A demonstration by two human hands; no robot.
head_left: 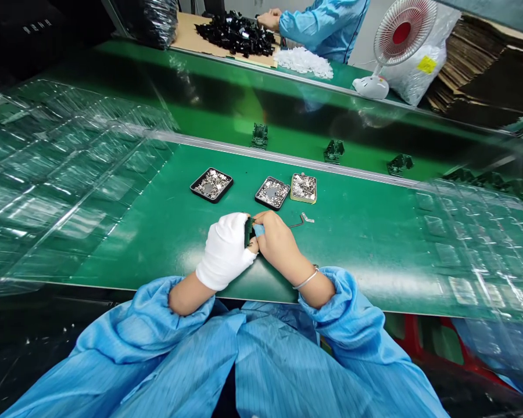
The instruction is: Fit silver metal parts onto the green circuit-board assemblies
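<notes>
My left hand (pixel 227 251), in a white glove with bare fingertips, is closed around a small dark green circuit board (pixel 249 231) just above the green table. The bare right hand (pixel 279 242) meets it from the other side, fingers pinched at the board's edge. A light blue patch shows at those fingertips; whatever they pinch is hidden. Beyond the hands lie two black trays (pixel 194 188) (pixel 258 198) and a yellowish tray (pixel 293 195), all with small shiny metal parts inside. Right of my right hand rests a thin bent rod (pixel 302 219) with a pale end.
Clear plastic blister trays (pixel 82 151) are stacked at left, and more (pixel 457 249) at right. Several green board assemblies (pixel 260 135) stand on the green strip behind a metal rail (pixel 287 158). Across it are a co-worker's arm (pixel 314 26), black parts (pixel 239 35), white pieces (pixel 305 61) and a fan (pixel 403 35).
</notes>
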